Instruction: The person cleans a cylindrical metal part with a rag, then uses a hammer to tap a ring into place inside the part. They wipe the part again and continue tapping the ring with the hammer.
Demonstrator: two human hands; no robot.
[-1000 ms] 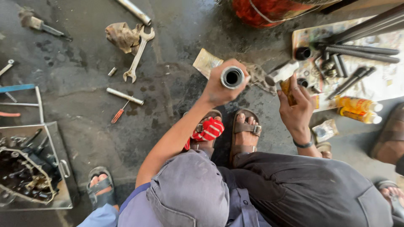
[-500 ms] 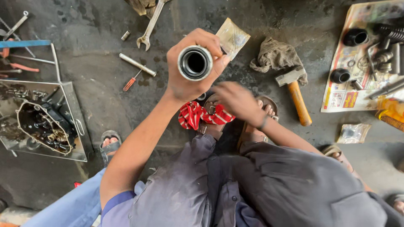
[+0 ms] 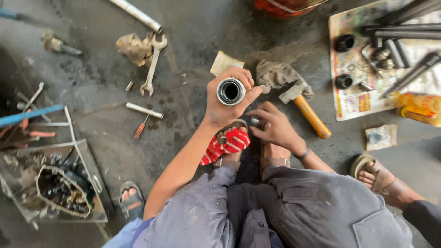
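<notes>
One left hand (image 3: 226,103) grips a tube (image 3: 231,91); yellow packets (image 3: 419,107) lie, perhaps, right.

Your left hand (image 3: 225,103) is wrapped around a short metal tube (image 3: 231,91), open end facing up at you. Your right hand (image 3: 274,126) sits just below it, pinching some small part (too blurry to tell what). A hammer (image 3: 305,107) with an orange handle lies on the floor (image 3: 193,27) beside a greasy rag (image 3: 275,73).
</notes>
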